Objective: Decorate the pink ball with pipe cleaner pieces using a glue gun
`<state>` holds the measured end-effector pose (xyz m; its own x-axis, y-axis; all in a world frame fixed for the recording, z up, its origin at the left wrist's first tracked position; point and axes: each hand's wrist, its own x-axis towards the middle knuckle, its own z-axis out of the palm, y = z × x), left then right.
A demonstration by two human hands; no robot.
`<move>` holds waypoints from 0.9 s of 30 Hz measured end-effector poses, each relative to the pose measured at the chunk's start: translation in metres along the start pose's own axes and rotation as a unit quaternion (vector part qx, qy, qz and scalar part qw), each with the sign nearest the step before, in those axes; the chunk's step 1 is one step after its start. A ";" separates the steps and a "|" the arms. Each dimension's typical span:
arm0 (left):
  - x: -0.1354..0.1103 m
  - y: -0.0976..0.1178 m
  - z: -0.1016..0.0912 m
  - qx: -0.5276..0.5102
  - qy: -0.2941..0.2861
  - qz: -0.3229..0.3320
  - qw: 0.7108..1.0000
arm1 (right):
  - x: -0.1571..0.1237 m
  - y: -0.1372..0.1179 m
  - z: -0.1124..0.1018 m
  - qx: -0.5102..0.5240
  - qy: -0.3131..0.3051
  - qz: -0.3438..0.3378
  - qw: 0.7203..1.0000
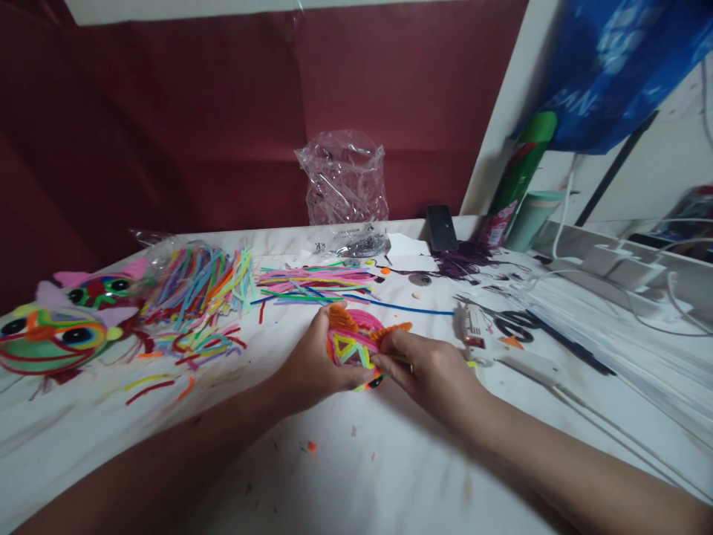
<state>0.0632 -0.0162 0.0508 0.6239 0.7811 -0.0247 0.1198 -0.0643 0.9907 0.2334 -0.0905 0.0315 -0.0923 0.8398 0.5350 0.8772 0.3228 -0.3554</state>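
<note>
My left hand [315,357] is closed around the left side of a small, colourful pipe-cleaner animal face [353,348]. It has pink, green and yellow strands and a dark eye at its lower edge. Two orange, ear-like pieces stick out on top. My right hand [431,371] pinches the right side of the face, just below the right orange piece [394,329]; its fingertips partly hide the spot. Both hands hold the face above the white table [312,483].
Finished-looking pipe-cleaner faces [53,338] lie at far left, near bundled pipe cleaners [203,286] and loose strands [317,282]. On the right are a glue gun [526,365], black scissors [515,325], a lighter-like white device [474,325] and glue sticks [624,357]. A phone [441,227] and plastic bag [345,186] stand behind.
</note>
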 end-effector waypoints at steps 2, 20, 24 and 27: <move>0.002 -0.002 0.001 0.013 0.014 0.015 1.000 | 0.000 0.000 0.000 -0.004 0.001 0.005 1.000; 0.014 -0.001 -0.009 -0.080 0.044 -0.001 0.996 | 0.007 -0.001 -0.022 0.087 0.117 -0.119 0.982; 0.015 0.000 -0.009 -0.110 0.041 -0.006 0.993 | 0.007 -0.004 -0.001 0.188 -0.013 0.101 0.977; 0.014 -0.003 -0.010 -0.118 0.041 -0.004 0.992 | 0.011 -0.005 0.008 0.328 -0.020 0.214 0.920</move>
<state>0.0645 0.0012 0.0491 0.5568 0.8301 -0.0317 -0.0649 0.0815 0.9946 0.2246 -0.0798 0.0330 0.1672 0.9624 0.2139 0.3645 0.1412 -0.9204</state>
